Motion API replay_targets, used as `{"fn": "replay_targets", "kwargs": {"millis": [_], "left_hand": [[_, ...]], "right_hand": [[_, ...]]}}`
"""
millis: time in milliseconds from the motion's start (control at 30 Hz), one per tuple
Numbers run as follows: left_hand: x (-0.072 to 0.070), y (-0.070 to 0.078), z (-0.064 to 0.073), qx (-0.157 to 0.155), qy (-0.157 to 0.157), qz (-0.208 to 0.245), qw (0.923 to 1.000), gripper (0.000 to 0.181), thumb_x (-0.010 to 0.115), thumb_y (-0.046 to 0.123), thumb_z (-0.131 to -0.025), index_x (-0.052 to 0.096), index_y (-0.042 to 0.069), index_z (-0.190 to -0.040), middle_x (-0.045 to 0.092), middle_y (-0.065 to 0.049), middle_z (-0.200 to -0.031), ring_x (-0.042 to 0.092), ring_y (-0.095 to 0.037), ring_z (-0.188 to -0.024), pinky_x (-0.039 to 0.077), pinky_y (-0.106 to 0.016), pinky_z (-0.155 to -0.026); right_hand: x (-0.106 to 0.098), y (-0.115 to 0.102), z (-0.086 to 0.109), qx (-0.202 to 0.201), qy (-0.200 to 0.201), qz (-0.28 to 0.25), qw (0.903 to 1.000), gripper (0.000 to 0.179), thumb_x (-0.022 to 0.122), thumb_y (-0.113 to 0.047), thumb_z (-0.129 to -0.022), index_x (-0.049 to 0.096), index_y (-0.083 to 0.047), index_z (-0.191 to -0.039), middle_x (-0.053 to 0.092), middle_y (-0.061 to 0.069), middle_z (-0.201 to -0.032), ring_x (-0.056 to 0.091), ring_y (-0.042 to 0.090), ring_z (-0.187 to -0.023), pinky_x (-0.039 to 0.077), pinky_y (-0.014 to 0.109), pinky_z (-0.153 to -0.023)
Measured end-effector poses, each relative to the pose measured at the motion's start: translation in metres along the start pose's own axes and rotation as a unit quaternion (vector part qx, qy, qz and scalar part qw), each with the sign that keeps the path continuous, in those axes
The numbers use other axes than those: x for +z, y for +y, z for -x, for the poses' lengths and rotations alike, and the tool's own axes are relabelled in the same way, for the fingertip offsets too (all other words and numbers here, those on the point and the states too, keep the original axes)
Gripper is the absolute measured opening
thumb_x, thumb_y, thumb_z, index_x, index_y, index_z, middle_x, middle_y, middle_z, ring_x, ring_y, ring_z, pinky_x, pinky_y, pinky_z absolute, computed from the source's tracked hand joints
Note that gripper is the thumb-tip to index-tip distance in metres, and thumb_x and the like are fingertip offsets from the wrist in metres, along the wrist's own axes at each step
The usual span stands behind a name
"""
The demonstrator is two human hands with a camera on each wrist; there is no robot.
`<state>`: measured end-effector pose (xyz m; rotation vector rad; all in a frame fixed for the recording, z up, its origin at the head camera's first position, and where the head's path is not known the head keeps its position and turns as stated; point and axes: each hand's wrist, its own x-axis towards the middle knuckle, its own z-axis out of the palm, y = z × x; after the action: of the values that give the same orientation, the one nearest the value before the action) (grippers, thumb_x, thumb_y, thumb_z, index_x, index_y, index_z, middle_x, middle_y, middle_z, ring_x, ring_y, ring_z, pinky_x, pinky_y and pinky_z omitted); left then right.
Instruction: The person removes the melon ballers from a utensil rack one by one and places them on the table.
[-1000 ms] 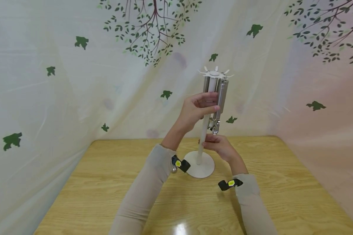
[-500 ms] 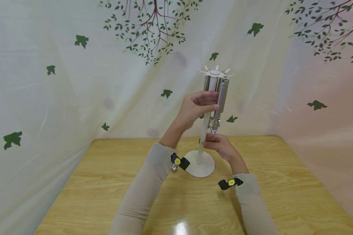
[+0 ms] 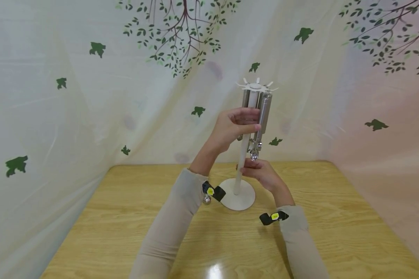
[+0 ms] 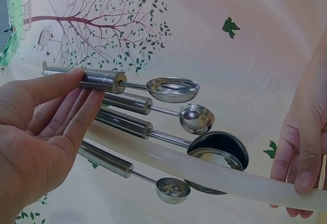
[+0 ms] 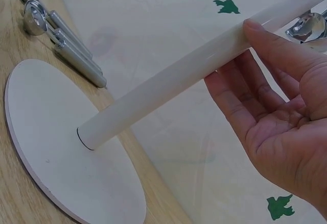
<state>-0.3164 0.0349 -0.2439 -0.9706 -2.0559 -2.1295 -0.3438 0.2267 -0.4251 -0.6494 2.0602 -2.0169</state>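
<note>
A white stand (image 3: 242,161) with a round base (image 3: 238,201) and a ring of hooks (image 3: 256,88) on top stands upright on the table. Several metal measuring spoons hang from it, bowls down. High on the stand, my left hand (image 3: 230,130) pinches the cylindrical handle of one measuring spoon (image 4: 173,89) between thumb and fingers. Lower down, my right hand (image 3: 263,174) grips the white pole (image 5: 173,89), thumb on one side and fingers on the other. The head view hides part of the hanging spoons behind my left hand; their bowls show in the left wrist view.
More metal measuring spoons (image 5: 66,40) lie on the wooden table (image 3: 125,217) beside the base; in the head view only one round bowl (image 3: 206,199) shows by my left sleeve. A pale curtain (image 3: 153,128) with printed leaves and branches hangs behind the table.
Both hands stay almost where they were. The lowest visible spoon bowl on the stand has turned slightly below my left hand.
</note>
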Motion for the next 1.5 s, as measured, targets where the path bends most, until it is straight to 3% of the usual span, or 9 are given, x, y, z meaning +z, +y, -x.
{"fn": "replay_targets", "kwargs": {"millis": [100, 533, 800, 1033, 1167, 1400, 1500], "left_hand": [[-0.001, 0.005, 0.000, 0.001, -0.002, -0.002, 1.0000, 0.041, 0.077, -0.004, -0.087, 0.067, -0.004, -0.126, 0.071, -0.022, -0.123, 0.073, -0.027, -0.109, 0.061, -0.033, -0.096], [0.001, 0.014, 0.008, -0.011, -0.011, 0.006, 0.9999, 0.040, 0.076, -0.007, -0.086, 0.067, -0.004, -0.125, 0.072, -0.022, -0.120, 0.074, -0.025, -0.105, 0.061, -0.033, -0.095], [-0.008, 0.014, 0.014, 0.000, -0.021, -0.008, 0.9997, 0.039, 0.075, -0.006, -0.087, 0.066, -0.004, -0.126, 0.073, -0.021, -0.120, 0.074, -0.025, -0.105, 0.061, -0.035, -0.095], [-0.020, 0.010, 0.022, -0.027, -0.040, -0.023, 0.9986, 0.038, 0.077, -0.002, -0.087, 0.068, -0.001, -0.125, 0.075, -0.017, -0.118, 0.074, -0.023, -0.103, 0.063, -0.036, -0.091], [-0.027, 0.003, 0.026, -0.043, -0.040, -0.024, 0.9980, 0.038, 0.078, -0.002, -0.086, 0.069, -0.002, -0.123, 0.075, -0.017, -0.118, 0.074, -0.024, -0.103, 0.062, -0.037, -0.094], [-0.048, -0.011, 0.038, -0.070, -0.020, -0.030, 0.9969, 0.039, 0.077, -0.002, -0.087, 0.069, 0.000, -0.124, 0.074, -0.017, -0.119, 0.074, -0.024, -0.105, 0.061, -0.038, -0.095], [-0.062, -0.021, 0.048, -0.079, -0.009, -0.034, 0.9963, 0.038, 0.077, -0.001, -0.087, 0.069, 0.000, -0.125, 0.075, -0.016, -0.118, 0.074, -0.023, -0.104, 0.061, -0.038, -0.095]], "right_hand": [[0.000, -0.002, -0.001, -0.002, 0.000, -0.004, 1.0000, 0.023, 0.067, -0.003, -0.097, 0.070, -0.002, -0.120, 0.075, -0.005, -0.109, 0.069, 0.013, -0.110, 0.058, 0.027, -0.099], [0.003, 0.004, -0.003, 0.015, 0.002, 0.003, 0.9999, 0.036, 0.066, -0.005, -0.098, 0.061, 0.010, -0.130, 0.075, -0.006, -0.110, 0.069, 0.013, -0.111, 0.058, 0.026, -0.099], [0.003, 0.004, -0.003, 0.019, 0.015, 0.000, 0.9997, 0.018, 0.069, -0.004, -0.096, 0.075, -0.010, -0.112, 0.077, -0.007, -0.107, 0.071, 0.012, -0.107, 0.058, 0.026, -0.097], [0.001, 0.003, 0.000, -0.003, -0.004, 0.003, 1.0000, 0.023, 0.068, -0.005, -0.096, 0.076, -0.021, -0.110, 0.076, -0.009, -0.108, 0.071, 0.009, -0.106, 0.058, 0.025, -0.097], [0.000, 0.004, 0.001, -0.010, -0.009, 0.005, 0.9999, 0.026, 0.067, -0.005, -0.097, 0.073, -0.015, -0.120, 0.076, -0.009, -0.111, 0.071, 0.010, -0.107, 0.058, 0.025, -0.097], [0.000, 0.002, 0.000, 0.001, 0.005, 0.012, 0.9999, 0.041, 0.067, -0.004, -0.097, 0.056, 0.012, -0.133, 0.077, -0.006, -0.109, 0.072, 0.011, -0.106, 0.058, 0.027, -0.097], [0.000, 0.003, -0.001, 0.002, 0.007, 0.014, 0.9999, 0.041, 0.068, -0.004, -0.096, 0.057, 0.012, -0.132, 0.077, -0.007, -0.107, 0.072, 0.011, -0.106, 0.058, 0.027, -0.097]]}}
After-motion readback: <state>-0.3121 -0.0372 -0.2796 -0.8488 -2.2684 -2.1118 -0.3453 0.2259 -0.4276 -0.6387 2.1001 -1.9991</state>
